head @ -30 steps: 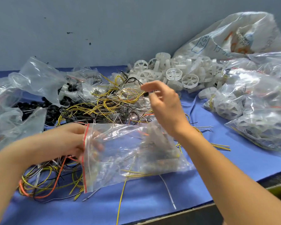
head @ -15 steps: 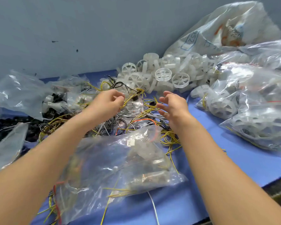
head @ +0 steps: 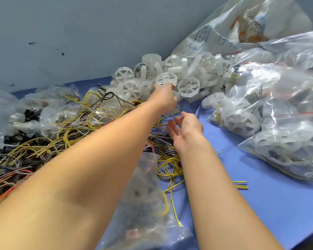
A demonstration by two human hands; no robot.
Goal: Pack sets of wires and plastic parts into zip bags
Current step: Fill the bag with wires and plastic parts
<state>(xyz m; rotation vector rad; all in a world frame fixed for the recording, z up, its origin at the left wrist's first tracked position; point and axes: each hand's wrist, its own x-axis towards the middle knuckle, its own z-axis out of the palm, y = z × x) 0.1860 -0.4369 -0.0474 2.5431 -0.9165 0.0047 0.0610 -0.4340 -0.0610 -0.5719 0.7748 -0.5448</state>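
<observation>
At the far left, some loose clear bags [head: 2,112] lie crumpled on the blue surface [head: 271,204], with small black parts [head: 28,114] between them. Next to them is a big tangle of wires [head: 76,127], mostly yellow, with some black, grey and orange ones. A zip bag [head: 146,199] lies near the front edge, partly under my left forearm; it has some wire and pale plastic pieces inside.

My left hand [head: 163,98] is stretched far forward over the wires to the pile of white plastic wheels [head: 181,67] by the wall. Its fingers [head: 169,88] touch the lower rim of one wheel [head: 166,78], but the back of the hand covers them, so I cannot tell if they pinch it or only touch it.

My right hand [head: 186,127] is above the edge of the wire tangle, palm turned to the left, holding nothing, with the fingers [head: 172,128] relaxed and a little spread.

To the right, filled bags [head: 271,114] with wheels and wires are heaped together. Behind them a large white sack [head: 242,27] leans on the wall.
</observation>
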